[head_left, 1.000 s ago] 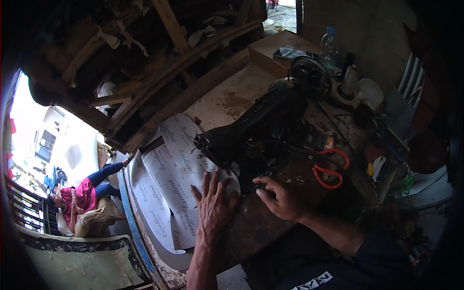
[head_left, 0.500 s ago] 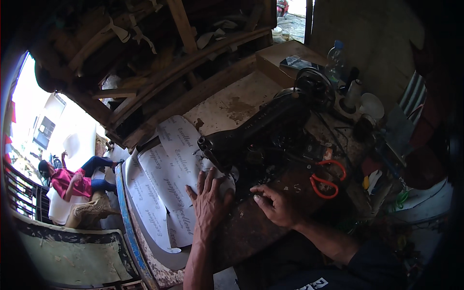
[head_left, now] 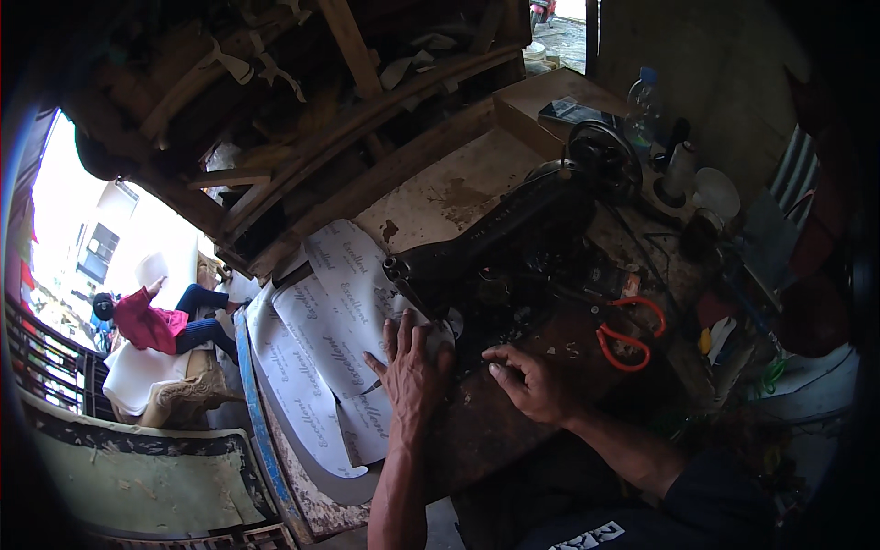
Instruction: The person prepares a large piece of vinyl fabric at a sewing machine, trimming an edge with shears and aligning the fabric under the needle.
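A black sewing machine [head_left: 495,229] stands on the worn table. White sheet material [head_left: 344,316] with repeated grey print lies by its needle end, in overlapping pieces with a grey layer [head_left: 344,492] beneath their near edge. My left hand [head_left: 412,371] rests palm down on the sheet close to the needle end, fingers stretched out. To the right, my right hand [head_left: 532,385] sits at the near side of the machine bed, its fingers curled and thumb close to the index finger. Anything between them is too dark to make out. Orange-handled scissors [head_left: 632,335] lie beyond that hand.
A cardboard box [head_left: 518,115], a clear bottle [head_left: 642,110] and a thread cone [head_left: 678,170] stand behind the machine. Wooden framing [head_left: 367,147] borders the far side of the table. At left, a person in a pink top [head_left: 151,325] sits beside a padded furniture piece [head_left: 179,390].
The whole view has shifted slightly. My left hand and the sheet under it have moved a little right, toward the machine. My right hand stays by the machine bed.
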{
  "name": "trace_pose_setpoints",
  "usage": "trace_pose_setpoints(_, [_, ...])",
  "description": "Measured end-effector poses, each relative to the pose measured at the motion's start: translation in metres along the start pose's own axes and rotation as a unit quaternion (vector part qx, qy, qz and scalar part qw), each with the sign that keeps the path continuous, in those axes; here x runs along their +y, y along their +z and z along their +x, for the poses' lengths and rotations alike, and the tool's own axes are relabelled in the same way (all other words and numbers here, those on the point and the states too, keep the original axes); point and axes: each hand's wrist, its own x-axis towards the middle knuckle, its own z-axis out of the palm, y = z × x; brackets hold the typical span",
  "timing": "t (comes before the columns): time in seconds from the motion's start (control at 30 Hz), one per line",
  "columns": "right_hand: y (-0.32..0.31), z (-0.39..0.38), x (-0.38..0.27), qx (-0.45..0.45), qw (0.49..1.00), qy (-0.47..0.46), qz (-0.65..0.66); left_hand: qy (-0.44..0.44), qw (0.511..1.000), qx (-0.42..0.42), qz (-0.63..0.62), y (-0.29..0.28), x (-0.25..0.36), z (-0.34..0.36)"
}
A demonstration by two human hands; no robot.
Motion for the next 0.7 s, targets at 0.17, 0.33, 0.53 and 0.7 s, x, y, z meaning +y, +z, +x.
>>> trace_pose_setpoints(0.17, [0.003,0.002,0.002,0.023,0.999,-0.038,-0.027,-0.011,1.0,0.002,0.008,0.002,0.004,0.005])
trace_pose_setpoints(0.33, [-0.004,0.0,-0.005,0.025,0.997,-0.041,-0.059,0.053,0.98,-0.063,-0.182,-0.032,-0.046,0.017])
trace_pose_setpoints(0.53, [0.004,-0.005,-0.006,0.031,0.994,-0.065,-0.082,0.004,0.999,0.044,0.018,-0.077,-0.221,-0.006])
trace_pose_setpoints(0.7, [0.005,-0.009,0.001,0.017,0.995,-0.037,-0.095,-0.148,0.986,-0.024,0.072,-0.065,-0.177,-0.084])
